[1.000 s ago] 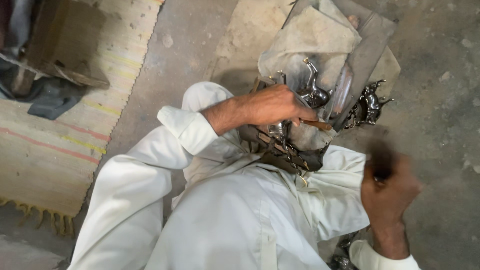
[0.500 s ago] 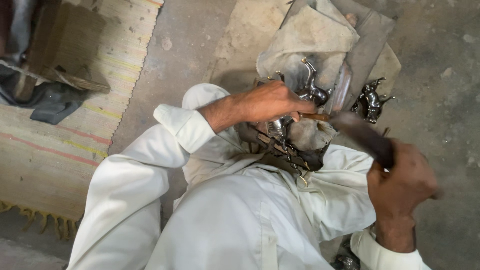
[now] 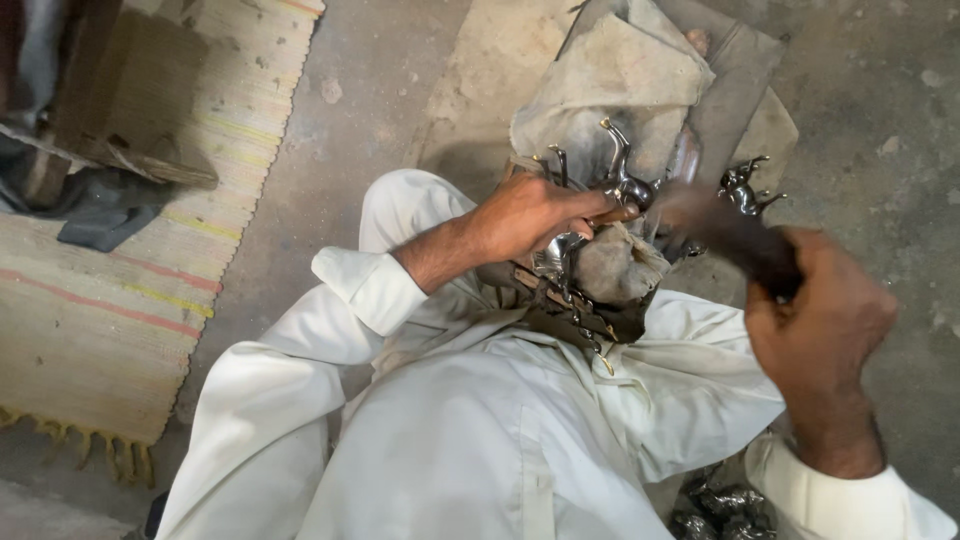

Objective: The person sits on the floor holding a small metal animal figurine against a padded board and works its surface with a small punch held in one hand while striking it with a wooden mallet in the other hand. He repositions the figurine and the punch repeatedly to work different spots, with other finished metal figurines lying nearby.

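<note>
My left hand (image 3: pixel 535 215) grips a small shiny metal animal figure (image 3: pixel 622 183) and presses it down onto a cloth-padded block (image 3: pixel 610 265) between my knees. My right hand (image 3: pixel 822 320) is closed around the dark handle of a long tool (image 3: pixel 715 228); the tool is blurred and its far end reaches the figure. A second metal figure (image 3: pixel 742 186) lies on the cloth just past the tool. My white trousers and sleeves fill the lower part of the head view.
A dusty folded cloth (image 3: pixel 620 85) lies on the concrete floor ahead. A striped woven mat (image 3: pixel 110 290) and dark cloth (image 3: pixel 100 210) lie to the left. More dark metal pieces (image 3: pixel 720 505) sit by my right hip.
My right hand has swung the tool up and forward from beside my hip until its end meets the figure. My left hand has stayed on the figure.
</note>
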